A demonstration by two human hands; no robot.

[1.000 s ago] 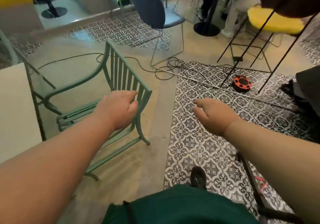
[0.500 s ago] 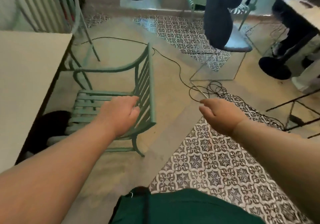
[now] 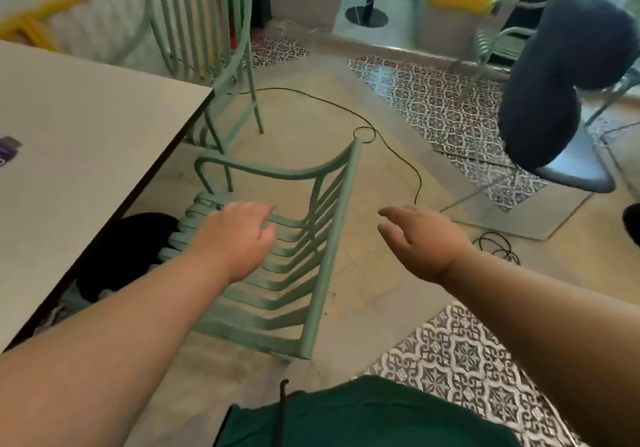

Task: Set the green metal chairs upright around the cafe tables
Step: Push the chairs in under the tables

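A green metal chair stands upright beside the white cafe table, its slatted seat partly under the table edge and its backrest toward me. My left hand hovers over the seat with fingers loosely curled, holding nothing. To the right of the backrest my right hand is in the air, fingers apart and empty. A second green chair stands upright at the table's far corner.
A black cable snakes across the beige floor beyond the chair. A dark blue chair stands at the right on patterned tiles. A black bag lies under the table. Another green chair sits far right.
The view has swung left and nearer to the table. My left hand has left the backrest top and now hovers over the seat. My right hand has opened a little.
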